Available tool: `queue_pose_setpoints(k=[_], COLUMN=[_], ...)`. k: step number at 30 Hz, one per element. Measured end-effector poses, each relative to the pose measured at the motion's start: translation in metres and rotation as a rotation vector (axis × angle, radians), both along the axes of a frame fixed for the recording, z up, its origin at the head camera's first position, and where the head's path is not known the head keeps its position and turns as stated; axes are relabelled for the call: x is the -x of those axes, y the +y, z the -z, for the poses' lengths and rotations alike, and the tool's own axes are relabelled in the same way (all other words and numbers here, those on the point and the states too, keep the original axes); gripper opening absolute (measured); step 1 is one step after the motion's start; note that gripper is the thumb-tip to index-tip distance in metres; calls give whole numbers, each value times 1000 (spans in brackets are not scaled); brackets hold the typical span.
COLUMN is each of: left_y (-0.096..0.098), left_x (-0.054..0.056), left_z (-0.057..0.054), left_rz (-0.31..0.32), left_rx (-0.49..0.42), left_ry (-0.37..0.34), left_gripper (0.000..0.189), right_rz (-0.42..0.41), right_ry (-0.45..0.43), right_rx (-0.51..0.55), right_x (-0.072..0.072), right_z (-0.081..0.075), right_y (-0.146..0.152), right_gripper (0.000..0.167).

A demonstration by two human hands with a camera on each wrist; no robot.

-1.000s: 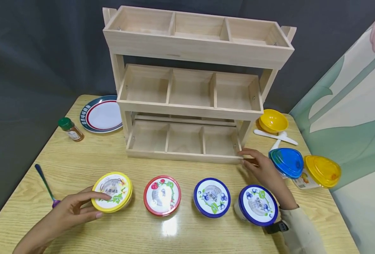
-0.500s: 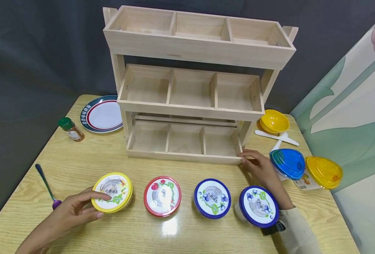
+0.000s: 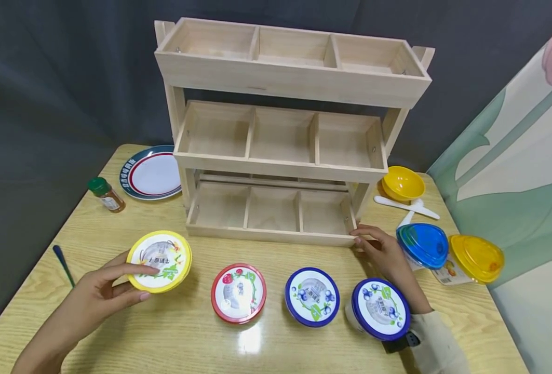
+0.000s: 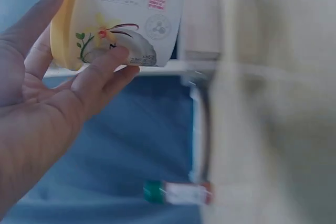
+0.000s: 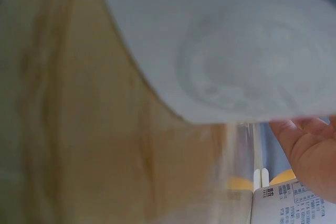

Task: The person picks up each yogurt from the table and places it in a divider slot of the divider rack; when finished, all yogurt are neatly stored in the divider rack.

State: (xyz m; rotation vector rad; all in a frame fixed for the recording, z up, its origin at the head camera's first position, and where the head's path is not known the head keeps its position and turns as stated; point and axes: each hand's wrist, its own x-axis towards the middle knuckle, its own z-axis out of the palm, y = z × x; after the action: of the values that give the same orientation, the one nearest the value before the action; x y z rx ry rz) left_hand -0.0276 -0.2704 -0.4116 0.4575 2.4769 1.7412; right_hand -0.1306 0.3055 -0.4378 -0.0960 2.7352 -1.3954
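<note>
Basically, hands are well apart, one job each. L hand (image 3: 103,285) is wrapped on the yellow-lid tub (image 3: 167,252): fingers on side wall, one digit across the lid, prob. so lid and cup stay together. Tub is left of the row, lid up, looks held off the table; wrist view agrees. R hand (image 3: 383,252) pinches the front R corner of the wooden rack (image 3: 276,164), bottom tier, prob. to steady it. R wrist cam mostly blocked, no help on grip.

Red-lid tub (image 3: 238,296), inner blue-lid tub (image 3: 312,297) and outer blue-lid tub (image 3: 380,309) are in a row in front of rack, lids up, gaps between; presumably for finger room + readable labels. Outer one is right by the R forearm.

Surface: light wood-grain table (image 3: 173,337), glare spot near red lid. L side: plate (image 3: 156,174) partly behind rack, green-cap bottle (image 3: 107,196) lying down, dark utensil handle (image 3: 63,265). R side: yellow bowl (image 3: 403,183), white utensils (image 3: 406,206) crossed, blue-lid box (image 3: 422,246) beside orange-lid box (image 3: 476,259).

Room: dark cloth (image 3: 46,78) behind, floral panel (image 3: 528,156) on R.
</note>
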Motion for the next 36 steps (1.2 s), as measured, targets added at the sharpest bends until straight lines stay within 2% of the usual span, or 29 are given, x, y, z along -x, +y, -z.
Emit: queue_pose_setpoints(k=[6, 11, 13, 16, 19, 21, 23, 28, 31, 36], left_y=[17, 32, 38, 45, 50, 52, 53, 55, 54, 54], left_x=[22, 44, 53, 64, 74, 81, 89, 107, 119, 145], left_z=[-48, -81, -94, -110, -124, -132, -137, -141, -141, -140], left_rz=[59, 123, 147, 178, 184, 176, 164, 124, 95, 71], left_rx=[36, -20, -60, -72, -27, 15, 12, -126, -182, -121], left_ry=[150, 243, 270, 313, 366, 396, 389, 301, 285, 301], left_gripper=[44, 46, 44, 43, 46, 48, 48, 44, 42, 40], right_rz=[4, 9, 10, 9, 4, 5, 9, 0, -7, 13], right_ry=[3, 7, 4, -5, -11, -10, -8, -16, -20, -30], right_rx=[28, 53, 58, 77, 90, 88, 84, 96, 101, 94], right_x=[-1, -4, -4, -4, -4, -5, -5, -6, -5, -3], right_z=[1, 2, 3, 3, 3, 4, 4, 5, 4, 3], right_y=[-1, 0, 0, -1, -2, -1, -1, -1, -3, -3], right_gripper=[29, 31, 32, 32, 33, 33, 33, 33, 33, 33])
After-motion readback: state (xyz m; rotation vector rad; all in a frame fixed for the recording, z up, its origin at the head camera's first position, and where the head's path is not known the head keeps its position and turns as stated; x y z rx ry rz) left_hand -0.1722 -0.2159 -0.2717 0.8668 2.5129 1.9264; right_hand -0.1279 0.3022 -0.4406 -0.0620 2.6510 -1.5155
